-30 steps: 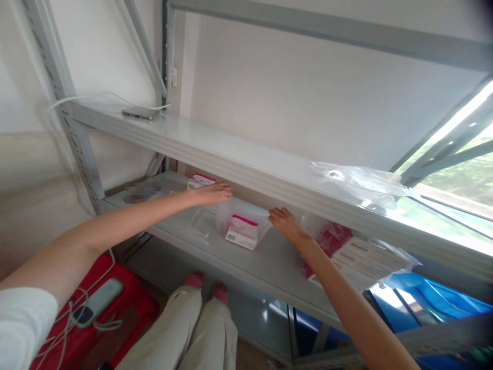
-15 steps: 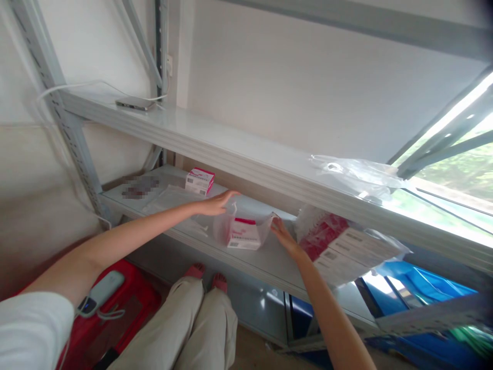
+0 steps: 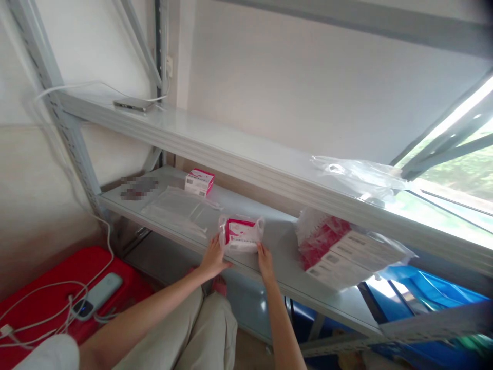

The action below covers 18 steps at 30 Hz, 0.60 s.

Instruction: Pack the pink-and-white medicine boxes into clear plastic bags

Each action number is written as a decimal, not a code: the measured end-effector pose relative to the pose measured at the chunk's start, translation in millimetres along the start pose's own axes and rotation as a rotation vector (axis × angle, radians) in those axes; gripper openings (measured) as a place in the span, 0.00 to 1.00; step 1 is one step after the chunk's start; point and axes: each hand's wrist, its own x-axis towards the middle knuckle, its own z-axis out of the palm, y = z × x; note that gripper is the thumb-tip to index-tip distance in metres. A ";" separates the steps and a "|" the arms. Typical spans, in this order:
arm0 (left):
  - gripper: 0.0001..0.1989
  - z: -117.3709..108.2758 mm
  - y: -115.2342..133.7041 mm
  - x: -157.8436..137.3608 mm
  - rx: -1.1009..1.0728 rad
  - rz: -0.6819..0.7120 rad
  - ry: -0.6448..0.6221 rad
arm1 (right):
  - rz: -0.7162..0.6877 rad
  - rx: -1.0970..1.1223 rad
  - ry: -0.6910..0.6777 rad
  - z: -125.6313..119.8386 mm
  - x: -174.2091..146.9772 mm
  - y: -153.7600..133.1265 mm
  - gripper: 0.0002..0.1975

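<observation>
A white and pink box (image 3: 243, 232) sits in a clear plastic bag (image 3: 260, 224) near the front edge of the lower shelf. My left hand (image 3: 214, 258) is closed on the bag's lower left corner. At its lower right side, my right hand (image 3: 265, 261) pinches the plastic with the fingers together. Flat clear bags (image 3: 177, 208) lie to the left of the wrapped box. Behind them stand stacked pink and white boxes (image 3: 199, 182).
A large clear bag of several pink and white boxes (image 3: 339, 252) rests on the right of the lower shelf (image 3: 281, 241). Above, the upper shelf (image 3: 231, 146) holds a phone (image 3: 134, 104) and crumpled plastic (image 3: 354, 177). A power bank (image 3: 98, 295) with cables lies on a red stool (image 3: 23, 282).
Both hands have come down from the bag's open top to its lower corners. The plastic now lies close around the box, and the box looks tipped back.
</observation>
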 end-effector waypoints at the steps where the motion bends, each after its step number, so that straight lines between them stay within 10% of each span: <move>1: 0.44 0.7 3.8 2.3 0.022 0.006 0.037 | 0.011 -0.026 0.004 -0.5 -3.2 -3.9 0.35; 8: 0.34 1.0 3.9 12.7 -0.014 0.061 0.140 | 0.153 -0.277 0.151 -1.2 -17.3 -34.6 0.28; 18: 0.17 -16.5 13.2 33.9 0.156 -0.248 0.177 | 0.317 -0.300 0.374 1.7 -19.8 -65.8 0.30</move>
